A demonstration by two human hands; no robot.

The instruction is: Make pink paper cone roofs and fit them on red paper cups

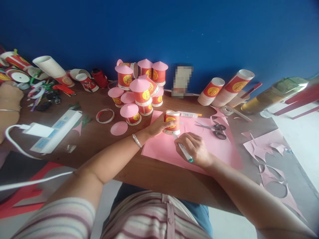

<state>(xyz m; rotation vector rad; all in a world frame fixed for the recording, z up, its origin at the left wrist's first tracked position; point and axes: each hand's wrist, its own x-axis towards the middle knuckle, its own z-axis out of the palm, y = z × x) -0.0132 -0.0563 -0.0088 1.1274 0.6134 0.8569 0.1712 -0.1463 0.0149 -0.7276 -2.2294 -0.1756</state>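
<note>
Upside down on a pink sheet stands a red paper cup with a yellow emblem and a white rim band at its bottom. My left hand grips the cup from its left side. In my right hand is a white marker with a green end, its tip close to the cup's lower rim. Scissors with black handles lie on the sheet to the right, and another pen rests just behind the cup.
Red cups with pink cone tops are grouped at the back. Stacked cups lean at the back right, beside a bottle. A power strip lies left. Paper scraps lie at the right. Another person's arm shows far left.
</note>
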